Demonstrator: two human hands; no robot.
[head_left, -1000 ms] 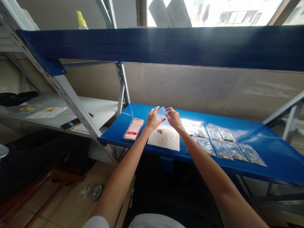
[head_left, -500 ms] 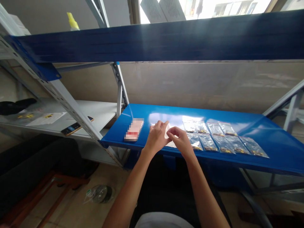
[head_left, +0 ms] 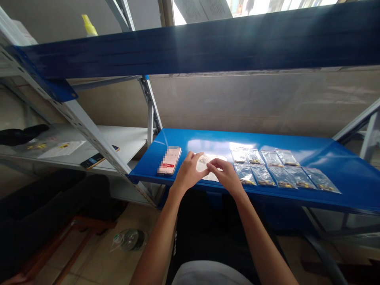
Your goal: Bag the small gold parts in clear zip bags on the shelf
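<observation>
Left of the blue steel shelf (head_left: 350,178), a white shelf (head_left: 127,142) carries a dark smartphone (head_left: 99,161) and a white paper sheet (head_left: 62,149). On the left end of the blue shelf, a phone in a pale case (head_left: 169,160) is laid face up, just behind the front edge; its screen is pixelated and cannot be read. Just right of it, a pale translucent packet (head_left: 206,166) is lying near the front edge. The left hand (head_left: 187,173) and the right hand (head_left: 225,176) are curled onto the packet from either side, nearly meeting over it. Contact is shown, but whether it is gripped cannot be told. Further right, clear zip bags (head_left: 267,168) holding small gold-coloured parts are laid in two neat rows, the front row close to the front edge. No writing on them can be read, and the last bags stop short of the shelf's right end.
</observation>
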